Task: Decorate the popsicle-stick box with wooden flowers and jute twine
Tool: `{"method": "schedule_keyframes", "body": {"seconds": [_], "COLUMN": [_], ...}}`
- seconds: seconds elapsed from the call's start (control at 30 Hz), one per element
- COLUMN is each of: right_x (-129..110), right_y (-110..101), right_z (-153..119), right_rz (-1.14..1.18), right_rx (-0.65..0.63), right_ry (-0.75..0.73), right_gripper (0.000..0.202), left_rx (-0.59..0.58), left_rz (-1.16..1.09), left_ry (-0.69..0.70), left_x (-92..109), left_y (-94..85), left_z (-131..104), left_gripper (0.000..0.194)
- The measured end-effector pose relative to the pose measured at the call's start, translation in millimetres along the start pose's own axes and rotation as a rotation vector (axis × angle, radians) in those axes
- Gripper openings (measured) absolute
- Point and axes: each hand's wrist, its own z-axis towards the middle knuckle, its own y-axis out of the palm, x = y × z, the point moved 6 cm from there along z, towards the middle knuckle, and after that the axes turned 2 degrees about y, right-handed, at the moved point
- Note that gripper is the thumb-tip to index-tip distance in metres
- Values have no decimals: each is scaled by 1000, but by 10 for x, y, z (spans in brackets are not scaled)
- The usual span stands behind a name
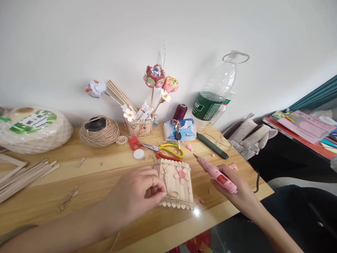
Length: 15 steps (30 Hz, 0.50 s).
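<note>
My right hand [240, 186] is wrapped round a pink hot glue pen [214, 173], its dark metal tip pointing up and left. In front of me lies a panel of craft sticks [186, 186] with scalloped ends, trimmed with twine and a pink flower [182, 174]. My left hand [143, 188] rests at the panel's left edge, thumb and forefinger pinched together. Whatever sits between those fingertips is too small to make out. A small twine loop [172, 194] shows on the panel beside them. Yellow-and-red-handled scissors [168, 150] lie just behind the panel.
Along the wall stand a twine ball [99, 131], a stick basket [139, 127] with paper flowers, a maroon thread spool [180, 111], a tissue pack [168, 131] with keys, and a large bottle [210, 105]. Loose craft sticks [23, 179] lie left; a dark green tool [212, 146] lies right.
</note>
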Motion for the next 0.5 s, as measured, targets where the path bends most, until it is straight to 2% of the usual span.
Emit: {"method": "schedule_keyframes", "body": {"seconds": [0.1,0.2,0.4,0.5], "right_x": [120,159,160,147], "right_y": [115,166,245,244], "right_z": [-17,-15,-25,-21], "right_rz": [-102,-131,-193,-202], "right_rx": [-41,-43,-174,-226], "right_ry": [12,-19,-111,-112], "right_gripper": [19,19,47,51], "left_rx": [16,39,107,92], "left_rz": [54,66,58,69], "left_ry": [59,96,153,163], "left_x": [25,36,84,113], "left_y": [8,10,-8,-7], "left_z": [-1,-4,-11,10], "left_gripper": [17,16,17,17]}}
